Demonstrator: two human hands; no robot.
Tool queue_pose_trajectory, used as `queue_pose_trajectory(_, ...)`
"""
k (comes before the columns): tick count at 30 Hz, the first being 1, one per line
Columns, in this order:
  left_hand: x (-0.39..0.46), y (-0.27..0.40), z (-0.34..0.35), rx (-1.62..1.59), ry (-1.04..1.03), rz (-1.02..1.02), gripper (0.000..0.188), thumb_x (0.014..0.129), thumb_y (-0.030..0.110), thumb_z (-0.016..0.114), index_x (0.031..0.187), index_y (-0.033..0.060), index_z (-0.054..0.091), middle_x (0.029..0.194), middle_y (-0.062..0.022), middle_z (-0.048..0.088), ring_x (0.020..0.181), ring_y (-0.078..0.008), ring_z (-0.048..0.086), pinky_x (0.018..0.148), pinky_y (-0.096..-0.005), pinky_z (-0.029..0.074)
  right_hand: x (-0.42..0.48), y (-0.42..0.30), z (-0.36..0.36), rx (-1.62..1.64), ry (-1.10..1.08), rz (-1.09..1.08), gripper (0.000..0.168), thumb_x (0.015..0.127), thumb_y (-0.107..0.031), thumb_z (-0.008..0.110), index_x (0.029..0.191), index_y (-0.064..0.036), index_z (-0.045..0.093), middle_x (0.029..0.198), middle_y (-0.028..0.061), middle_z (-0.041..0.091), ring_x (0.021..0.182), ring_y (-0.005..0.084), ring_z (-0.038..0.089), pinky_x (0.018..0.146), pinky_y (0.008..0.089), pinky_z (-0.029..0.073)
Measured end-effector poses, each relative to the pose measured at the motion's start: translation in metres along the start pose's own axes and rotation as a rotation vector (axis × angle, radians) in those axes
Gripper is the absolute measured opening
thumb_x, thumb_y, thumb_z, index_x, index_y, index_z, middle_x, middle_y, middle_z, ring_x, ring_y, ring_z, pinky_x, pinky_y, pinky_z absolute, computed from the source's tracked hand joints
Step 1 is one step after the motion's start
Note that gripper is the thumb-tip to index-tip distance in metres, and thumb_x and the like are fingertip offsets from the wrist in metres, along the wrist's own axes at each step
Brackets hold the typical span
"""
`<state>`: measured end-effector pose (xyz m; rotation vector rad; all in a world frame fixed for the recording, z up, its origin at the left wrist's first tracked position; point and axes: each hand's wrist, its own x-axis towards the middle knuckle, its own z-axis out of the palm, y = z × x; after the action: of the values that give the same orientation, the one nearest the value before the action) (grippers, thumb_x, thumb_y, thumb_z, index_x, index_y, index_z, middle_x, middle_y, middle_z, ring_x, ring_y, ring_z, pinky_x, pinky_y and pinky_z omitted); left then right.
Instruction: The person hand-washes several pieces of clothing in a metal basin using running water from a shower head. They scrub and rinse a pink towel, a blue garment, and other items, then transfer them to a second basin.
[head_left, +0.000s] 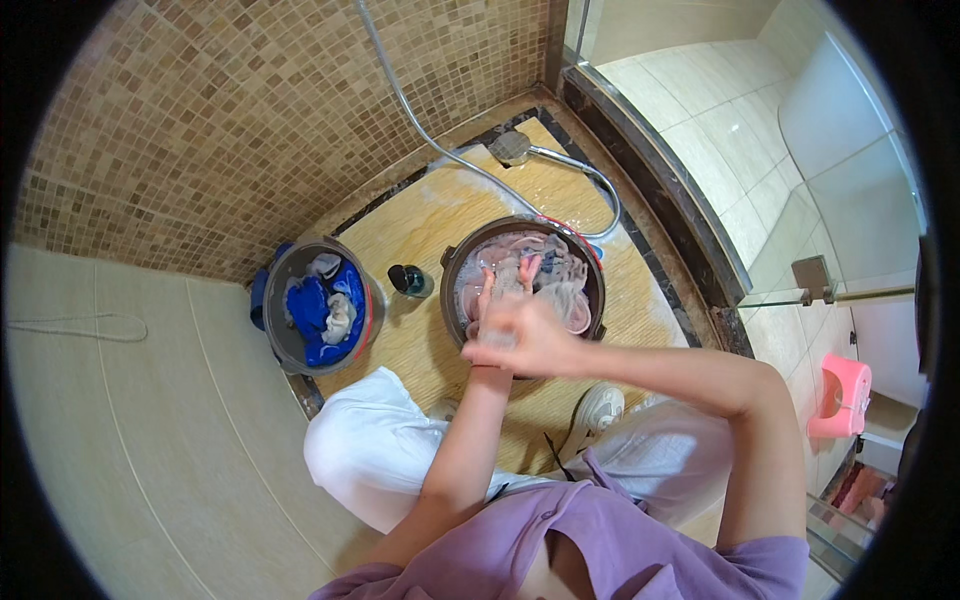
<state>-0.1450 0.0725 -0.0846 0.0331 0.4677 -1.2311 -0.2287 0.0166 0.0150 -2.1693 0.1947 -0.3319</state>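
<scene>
A brown basin (448, 300) stands before me, holding sudsy water and a heap of wet pinkish and grey laundry (559, 277). Over it my left hand (489, 286) is held with spread fingertips, and a light grey knit cloth (511, 279) lies across its palm. My right hand (536, 337) is curled above the left wrist and blurred by motion. A pale bit of cloth shows within its fingers. The left palm is hidden under the cloth and the right hand.
Left of the basin are a dark-capped bottle (410, 281) and a grey bucket (276, 337) with blue and white clothes (307, 304). A shower head (511, 147) and its hose (420, 124) lie beyond. A glass door hinge (812, 279) and a pink stool (841, 396) are at right.
</scene>
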Motion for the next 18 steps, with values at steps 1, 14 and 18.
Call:
queue_pose_trajectory(1,0.002,-0.003,-0.002,0.076,0.011,0.019,0.055,0.102,0.043,0.039,0.136,0.0008,0.047,0.137,-0.017,0.052,0.125,-0.0286,0.053,0.108,-0.0439,0.043,-0.006,-0.01,0.005,-0.181,-0.052,-0.086,0.041,0.078,-0.045,0.071,0.072,-0.004,0.067,0.076,0.0137,0.068,0.081,0.0311,0.066,0.08,0.046,0.05)
queue_pose_trajectory(14,0.013,-0.004,-0.05,0.286,-0.484,0.114,0.047,0.104,0.039,0.039,0.137,0.0071,0.047,0.133,-0.0118,0.055,0.123,-0.0267,0.054,0.102,-0.044,0.048,0.001,0.013,0.013,-0.204,0.229,-0.07,0.025,0.072,-0.029,0.069,0.067,-0.005,0.062,0.072,0.0173,0.067,0.071,0.036,0.066,0.065,0.045,0.054)
queue_pose_trajectory(18,0.009,-0.017,-0.025,0.36,0.023,0.156,0.048,0.104,0.04,0.04,0.14,0.0088,0.044,0.136,-0.0105,0.053,0.127,-0.0266,0.051,0.105,-0.0459,0.045,0.017,0.034,0.006,-0.271,0.192,0.097,0.023,0.075,-0.027,0.067,0.071,-0.005,0.062,0.07,0.0189,0.066,0.072,0.0381,0.066,0.07,0.0491,0.053)
